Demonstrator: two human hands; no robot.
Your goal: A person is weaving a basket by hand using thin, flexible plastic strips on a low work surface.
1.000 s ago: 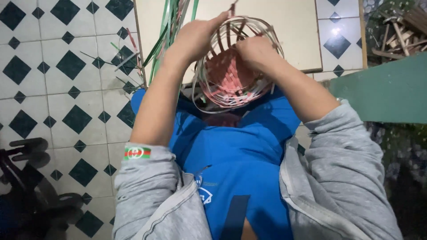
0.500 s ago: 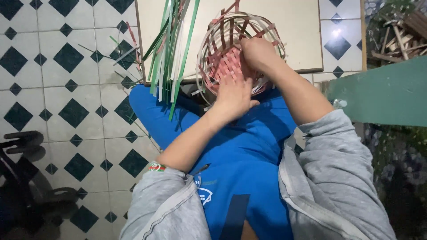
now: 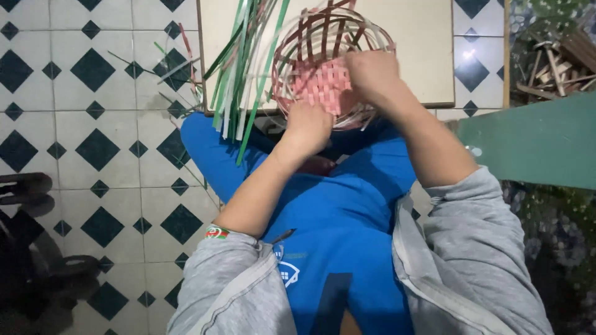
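Two closed hands, left hand point(image 3: 308, 126) and right hand point(image 3: 370, 73), on half-woven basket point(image 3: 323, 80).

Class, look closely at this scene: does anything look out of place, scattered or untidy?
Yes: loose strips lie scattered on the tiled floor, beside the half-woven basket that the left hand and right hand grip.

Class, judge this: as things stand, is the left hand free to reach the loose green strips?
Probably yes. The left hand rests at the basket's near rim, the green strips hang just beside it, nothing between.
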